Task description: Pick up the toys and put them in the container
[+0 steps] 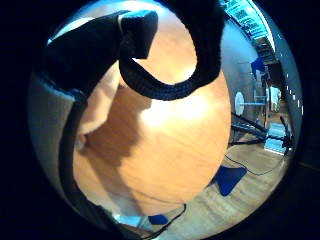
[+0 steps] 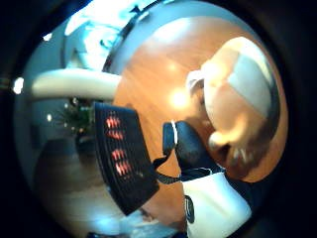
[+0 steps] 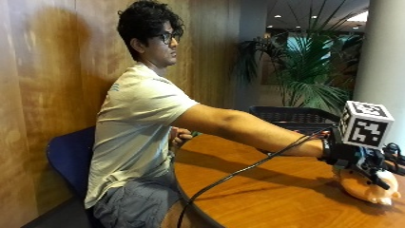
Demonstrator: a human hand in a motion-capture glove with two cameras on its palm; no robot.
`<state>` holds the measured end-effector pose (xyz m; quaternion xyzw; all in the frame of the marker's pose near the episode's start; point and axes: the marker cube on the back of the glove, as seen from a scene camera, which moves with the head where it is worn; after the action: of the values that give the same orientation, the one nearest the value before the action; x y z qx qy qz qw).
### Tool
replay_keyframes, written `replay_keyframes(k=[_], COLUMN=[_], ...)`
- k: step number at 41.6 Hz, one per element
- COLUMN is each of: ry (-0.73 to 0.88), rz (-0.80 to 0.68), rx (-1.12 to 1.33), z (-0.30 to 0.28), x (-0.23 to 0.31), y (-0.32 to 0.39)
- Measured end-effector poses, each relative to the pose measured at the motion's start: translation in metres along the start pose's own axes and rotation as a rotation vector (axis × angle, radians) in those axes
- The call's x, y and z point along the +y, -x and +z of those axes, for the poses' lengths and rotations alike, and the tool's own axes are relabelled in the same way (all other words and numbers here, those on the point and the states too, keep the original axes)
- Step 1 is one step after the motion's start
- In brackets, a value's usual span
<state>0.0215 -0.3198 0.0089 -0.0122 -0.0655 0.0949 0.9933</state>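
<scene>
You are sitting at the round wooden surface [image 3: 265,190] with your right arm stretched far out across it, and your gloved right hand [image 3: 354,159] is lying on top of a pale peach toy [image 3: 370,187] near the far edge. From the outside view the toy looks like a small plump animal figure and is resting on the surface directly beneath your hand; whether it is touching the wood all along its underside is hard to tell. The thumb side palm view is showing the same toy [image 2: 242,99] close against your palm, with a whitish patch on its rounded body. Whether your fingers are curling round the toy or only lying over it cannot be told from these views. The black mesh container [image 3: 294,116] is standing beyond your forearm, at the side of the surface nearer the plant [image 3: 303,71], apart from the toy; it is also showing in the thumb side palm view [image 2: 124,163]. Your bare hand [image 3: 179,136] is resting near your body at the edge of the surface.
</scene>
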Motion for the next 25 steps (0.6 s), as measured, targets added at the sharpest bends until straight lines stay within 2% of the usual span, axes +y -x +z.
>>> replay_keyframes(k=[9, 18, 25], ry=[0.066, 0.325, 0.388], rz=[0.084, 0.167, 0.169], rx=[-0.014, 0.010, 0.046], z=[0.019, 0.054, 0.049], x=[-0.024, -0.031, -0.027], y=[0.004, 0.017, 0.009])
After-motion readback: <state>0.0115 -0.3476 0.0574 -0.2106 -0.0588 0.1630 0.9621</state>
